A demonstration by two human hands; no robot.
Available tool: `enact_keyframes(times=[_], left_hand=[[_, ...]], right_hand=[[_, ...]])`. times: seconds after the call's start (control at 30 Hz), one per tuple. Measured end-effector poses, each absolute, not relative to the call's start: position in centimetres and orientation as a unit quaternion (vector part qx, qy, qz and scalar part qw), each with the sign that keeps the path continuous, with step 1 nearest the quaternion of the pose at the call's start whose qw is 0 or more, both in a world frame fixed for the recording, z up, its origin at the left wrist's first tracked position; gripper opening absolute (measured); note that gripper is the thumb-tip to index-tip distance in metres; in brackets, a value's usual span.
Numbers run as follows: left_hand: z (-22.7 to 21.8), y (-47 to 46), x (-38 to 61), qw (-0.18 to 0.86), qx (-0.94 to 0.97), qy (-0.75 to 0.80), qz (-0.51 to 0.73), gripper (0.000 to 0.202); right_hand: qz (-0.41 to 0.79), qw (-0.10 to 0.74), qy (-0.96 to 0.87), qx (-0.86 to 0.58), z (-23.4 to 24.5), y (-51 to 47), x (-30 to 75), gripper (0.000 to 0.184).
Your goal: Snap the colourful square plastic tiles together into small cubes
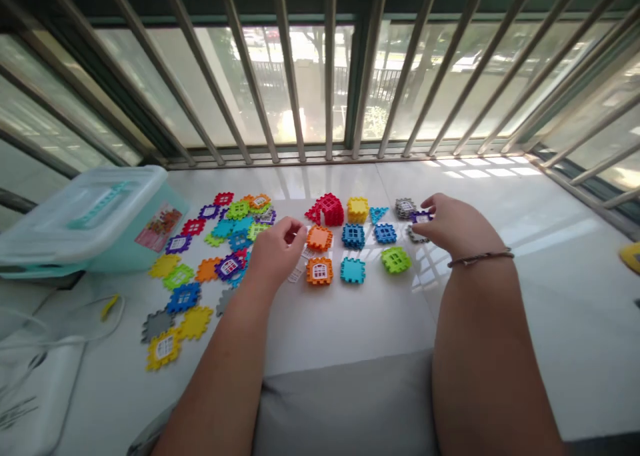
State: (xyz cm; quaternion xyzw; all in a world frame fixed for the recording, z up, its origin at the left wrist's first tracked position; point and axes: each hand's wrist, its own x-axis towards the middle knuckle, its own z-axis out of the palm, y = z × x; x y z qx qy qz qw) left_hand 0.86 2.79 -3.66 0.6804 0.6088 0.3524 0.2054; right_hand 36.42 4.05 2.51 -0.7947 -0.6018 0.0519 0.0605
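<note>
My right hand (450,223) grips a purple square building tile (423,217) between thumb and fingers, just right of a stack of grey tiles (405,208). Another grey tile (418,234) lies under that thumb. Beside a stack of orange tiles (319,237), my left hand (281,246) has its fingers curled in; whether something small is in them is hidden. White window inserts (296,273) lie by its wrist. Sorted nearby are red (332,209), yellow (357,209), dark blue (353,236), turquoise (353,270) and lime green tiles (395,259).
Loose tiles in mixed colours, such as a blue one (183,299) and a yellow one (164,349), spread over the white floor (350,329) at left. A lidded teal box (90,216) stands at far left. Metal bars (330,69) rise along the back before windows.
</note>
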Motion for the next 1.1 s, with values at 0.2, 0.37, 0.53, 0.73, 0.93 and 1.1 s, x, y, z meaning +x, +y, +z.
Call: enact_keyframes(times=[0.2, 0.37, 0.53, 0.73, 0.93, 1.1], left_hand=[[-4.9, 3.9, 0.4, 0.207, 0.616, 0.632, 0.422, 0.027], [-4.8, 4.0, 0.0, 0.210, 0.581, 0.636, 0.462, 0.030], [-4.4, 3.7, 0.3, 0.210, 0.579, 0.640, 0.460, 0.030], [-4.3, 3.6, 0.8, 0.210, 0.582, 0.643, 0.453, 0.029], [-4.4, 3.7, 0.7, 0.209, 0.582, 0.648, 0.445, 0.030], [-4.4, 3.6, 0.5, 0.201, 0.581, 0.649, 0.448, 0.029]], right_hand=[[0.112, 0.094, -0.621, -0.770, 1.1, 0.6, 37.4, 0.045], [0.095, 0.088, -0.594, -0.794, 1.2, -0.6, 37.7, 0.053], [0.161, -0.031, -0.523, -0.837, 1.9, -1.8, 38.2, 0.064], [0.199, -0.063, -0.501, -0.840, 0.3, -0.9, 37.9, 0.074], [0.189, -0.038, -0.495, -0.847, -0.3, -0.3, 38.1, 0.078], [0.132, 0.013, -0.440, -0.888, 1.3, -0.5, 38.5, 0.050]])
